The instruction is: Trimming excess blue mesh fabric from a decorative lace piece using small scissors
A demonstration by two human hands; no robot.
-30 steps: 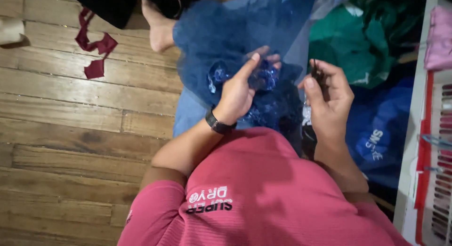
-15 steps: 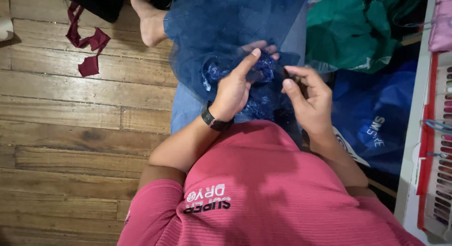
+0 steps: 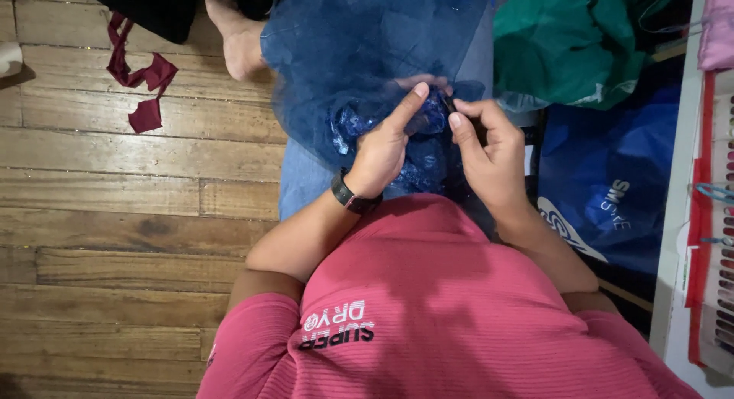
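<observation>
A sheet of dark blue net fabric [image 3: 359, 55] lies over my lap, with a shiny blue sequinned patch [image 3: 417, 162] near my belly. My left hand [image 3: 386, 143], with a black watch on the wrist, pinches that fabric, thumb raised. Close beside it, my right hand [image 3: 489, 150] has its fingers closed at the same spot, around something small and dark that I cannot make out. The two hands nearly touch. I wear a pink ribbed shirt [image 3: 428, 307] and blue jeans.
A bare foot [image 3: 233, 32] rests on the wooden plank floor [image 3: 115, 208]. Dark red fabric scraps [image 3: 141, 74] lie at the upper left. Green cloth [image 3: 573, 43] and a blue bag [image 3: 604, 185] are at my right, beside a white table with thread spools [image 3: 722, 215].
My right hand has moved left until it meets the left hand at the sequinned fabric. The view has shifted slightly downward.
</observation>
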